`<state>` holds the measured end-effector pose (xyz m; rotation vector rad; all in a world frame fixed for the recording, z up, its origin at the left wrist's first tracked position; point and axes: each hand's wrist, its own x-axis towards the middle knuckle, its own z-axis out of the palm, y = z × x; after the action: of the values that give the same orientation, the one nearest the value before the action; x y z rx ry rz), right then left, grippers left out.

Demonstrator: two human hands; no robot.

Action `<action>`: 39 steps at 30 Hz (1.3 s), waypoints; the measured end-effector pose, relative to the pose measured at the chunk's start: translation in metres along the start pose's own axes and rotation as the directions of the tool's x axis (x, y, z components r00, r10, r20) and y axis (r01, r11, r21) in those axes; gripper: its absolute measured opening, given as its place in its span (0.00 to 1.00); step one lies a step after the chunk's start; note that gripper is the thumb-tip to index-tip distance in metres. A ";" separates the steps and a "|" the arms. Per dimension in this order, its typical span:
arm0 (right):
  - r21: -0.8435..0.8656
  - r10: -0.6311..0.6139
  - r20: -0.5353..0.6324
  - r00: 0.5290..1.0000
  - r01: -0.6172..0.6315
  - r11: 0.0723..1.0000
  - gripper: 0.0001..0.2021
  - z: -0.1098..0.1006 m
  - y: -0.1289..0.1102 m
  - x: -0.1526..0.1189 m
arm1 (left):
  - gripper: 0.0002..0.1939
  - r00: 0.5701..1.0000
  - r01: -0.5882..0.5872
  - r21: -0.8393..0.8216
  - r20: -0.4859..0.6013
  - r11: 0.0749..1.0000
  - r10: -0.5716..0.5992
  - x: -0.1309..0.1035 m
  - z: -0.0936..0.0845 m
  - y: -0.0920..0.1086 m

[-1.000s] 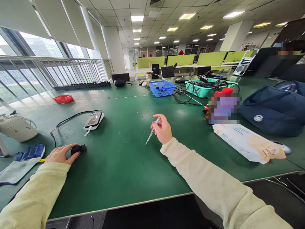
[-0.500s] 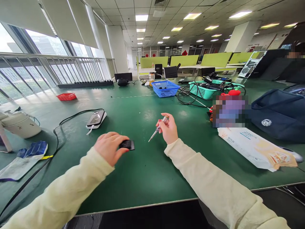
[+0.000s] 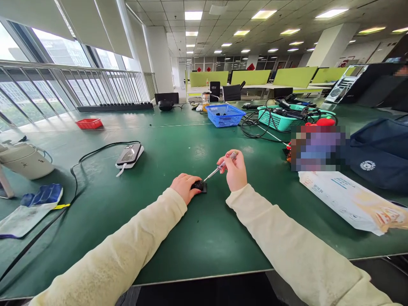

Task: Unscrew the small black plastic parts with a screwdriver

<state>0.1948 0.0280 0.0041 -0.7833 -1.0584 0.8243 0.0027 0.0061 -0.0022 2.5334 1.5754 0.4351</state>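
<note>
My left hand (image 3: 185, 187) grips a small black part (image 3: 199, 186) with a flat edge, low at the table; its exact kind is too small to make out. In my right hand (image 3: 236, 172) is a slim screwdriver (image 3: 218, 169) with a clear handle and a metal shaft. The shaft slants down to the left, and its tip is at the top edge of the black part. Whether the tip touches the part or sits in it, I cannot tell. Fingers of my left hand hide the part's left side.
On the green table (image 3: 165, 255) are a phone (image 3: 130, 154), a cable, a glove (image 3: 35, 208), a red tray (image 3: 89, 123), a blue basket (image 3: 225, 117) and a teal basket (image 3: 280, 121) of cables. At right lie a white-orange packet (image 3: 347, 197) and a dark bag (image 3: 382, 153).
My left hand has moved right with the black part. My right hand has shifted slightly right, and the screwdriver's tip has come to the part.
</note>
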 end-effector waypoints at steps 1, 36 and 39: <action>-0.010 -0.012 0.016 1.000 0.012 1.000 0.18 0.000 0.000 -0.001 | 0.18 1.000 0.004 -0.010 0.004 1.000 -0.003 0.002 0.002 -0.003; -0.055 -0.037 0.243 0.969 0.051 0.997 0.21 -0.004 -0.004 -0.005 | 0.20 0.981 0.159 -0.031 0.116 0.987 -0.155 -0.001 -0.014 0.009; -0.082 -0.043 0.241 0.970 0.065 0.995 0.20 -0.003 -0.006 -0.007 | 0.20 0.982 0.151 -0.038 0.123 0.988 -0.146 0.000 -0.013 0.008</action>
<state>0.1967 0.0185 0.0050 -0.7391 -1.3333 0.8439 0.0051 0.0019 0.0123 2.3393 1.6739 0.2923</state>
